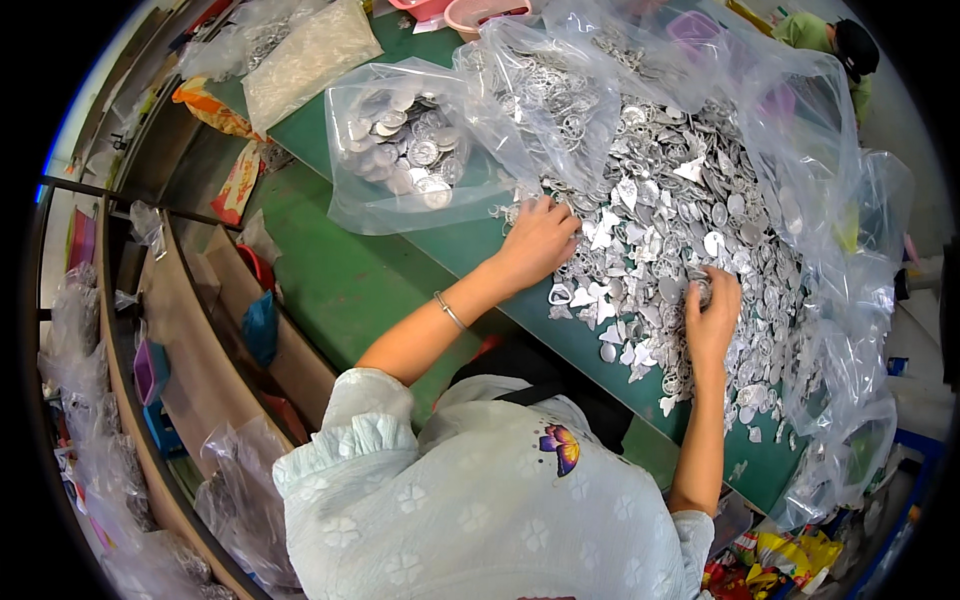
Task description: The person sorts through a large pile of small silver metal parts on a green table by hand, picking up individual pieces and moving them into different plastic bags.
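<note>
A wide heap of small silver-coloured metal charms [650, 215], some round, some irregular, is spread over the green table [450, 250]. My left hand [541, 240] rests at the heap's near left edge, fingers a little apart and touching the pieces; no piece shows in its grasp. Farther right, my right hand [714, 312] is curled over the heap, with silver charms [703, 290] between its thumb and fingers. Their exact shape is too small to tell. Left of the heap lies a clear plastic bag [350, 200] holding round, coin-like silver discs [423, 152].
Clear plastic sheeting [850, 220] surrounds the heap's far and right sides. A filled bag [310, 65] and pink basins [487, 13] are at the far left. Wooden shelving [200, 340] stands on the left. Another person [820, 40] is at the far right. Colourful wrappers [790, 555] lie below right.
</note>
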Tool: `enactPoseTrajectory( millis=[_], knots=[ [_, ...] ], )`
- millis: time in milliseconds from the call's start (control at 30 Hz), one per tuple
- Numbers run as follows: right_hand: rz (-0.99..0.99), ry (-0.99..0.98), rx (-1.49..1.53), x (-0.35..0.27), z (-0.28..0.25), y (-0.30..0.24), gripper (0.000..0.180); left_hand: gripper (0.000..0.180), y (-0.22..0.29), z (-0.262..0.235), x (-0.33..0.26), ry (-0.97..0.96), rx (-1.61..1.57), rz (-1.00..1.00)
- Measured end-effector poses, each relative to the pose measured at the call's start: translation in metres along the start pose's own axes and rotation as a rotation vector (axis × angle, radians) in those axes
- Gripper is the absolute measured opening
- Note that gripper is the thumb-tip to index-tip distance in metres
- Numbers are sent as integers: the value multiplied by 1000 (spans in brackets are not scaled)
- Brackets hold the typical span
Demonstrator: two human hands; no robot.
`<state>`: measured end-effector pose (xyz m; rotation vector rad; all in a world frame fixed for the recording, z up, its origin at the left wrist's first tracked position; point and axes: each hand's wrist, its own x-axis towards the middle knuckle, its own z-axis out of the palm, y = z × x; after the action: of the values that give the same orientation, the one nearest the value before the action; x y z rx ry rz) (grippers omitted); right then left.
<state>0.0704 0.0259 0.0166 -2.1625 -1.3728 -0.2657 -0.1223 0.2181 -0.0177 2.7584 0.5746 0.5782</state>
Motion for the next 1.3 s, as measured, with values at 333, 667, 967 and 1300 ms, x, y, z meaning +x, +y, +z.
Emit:
enactPoseTrajectory(
  millis=[333,667,967,1300],
  knots=[
    [-109,-92,136,-14,-11,-23,30,14,0,16,8,160,-33,-90],
    [-97,-128,102,-8,-13,-6,14,17,-4,-1,1,-19,-109,39],
    [-98,-115,224,-6,-5,1,8,17,-8,9,6,138,-275,-108],
    [278,-68,314,-19,-16,19,11,30,55,-18,11,-191,-2122,-934]
  ],
)
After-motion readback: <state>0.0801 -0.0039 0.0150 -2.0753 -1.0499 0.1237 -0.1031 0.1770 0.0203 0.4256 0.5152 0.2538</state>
